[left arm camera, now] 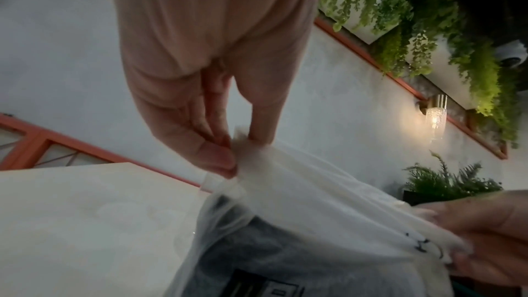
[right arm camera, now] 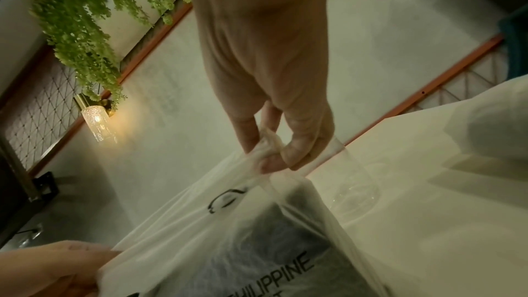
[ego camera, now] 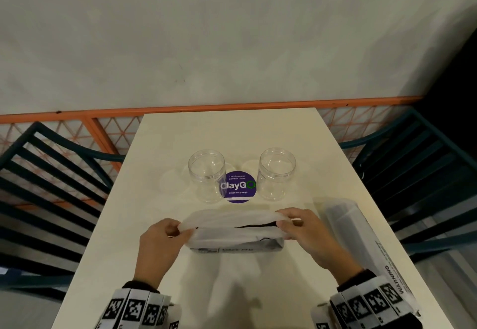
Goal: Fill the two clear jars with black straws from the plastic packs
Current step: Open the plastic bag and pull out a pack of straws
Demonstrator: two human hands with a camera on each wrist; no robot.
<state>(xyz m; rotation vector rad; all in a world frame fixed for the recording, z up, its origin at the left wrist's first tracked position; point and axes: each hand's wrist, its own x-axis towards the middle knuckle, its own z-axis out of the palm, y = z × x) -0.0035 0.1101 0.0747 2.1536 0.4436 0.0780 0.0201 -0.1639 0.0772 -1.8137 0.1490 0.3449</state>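
Observation:
Two clear jars stand upright and empty at mid-table, the left jar [ego camera: 207, 175] and the right jar [ego camera: 276, 173]. In front of them lies a translucent plastic pack [ego camera: 233, 233] with dark straws showing through it. My left hand [ego camera: 169, 235] pinches the pack's top flap at its left end [left arm camera: 240, 150]. My right hand [ego camera: 296, 228] pinches the same flap at its right end [right arm camera: 268, 150]. The flap is stretched between both hands. A second plastic pack [ego camera: 361, 241] lies along the table's right side.
A purple round sticker [ego camera: 238, 186] is on the cream table [ego camera: 180, 148] between the jars. Dark slatted chairs flank the table left [ego camera: 46, 179] and right [ego camera: 426, 179]. A grey wall with an orange rail [ego camera: 232, 108] runs behind.

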